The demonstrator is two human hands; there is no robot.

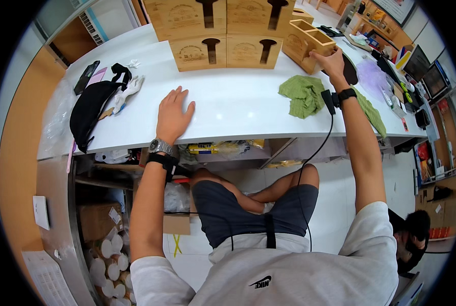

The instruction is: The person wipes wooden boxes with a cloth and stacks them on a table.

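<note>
My right hand [329, 64] grips the near end of an open wooden box with compartments [298, 48], thumb on its side, at the right of the stacked boxes. My left hand [175, 114] rests palm down on the white tabletop [228, 111], fingers slightly apart and holding nothing. In front of me stand several wooden boxes [197, 57] with keyhole-shaped cutouts and engraved marks, stacked in rows. A crumpled green cloth [302, 95] lies just below the box in my right hand.
At the left lie a black waist bag [92, 109], a white glove [130, 91] and a black device [86, 77]. Another green cloth [369, 111], purple plastic film [373, 76] and monitors [419, 63] are at the right. A cable hangs from my right wrist. Another person [413, 237] is at the lower right.
</note>
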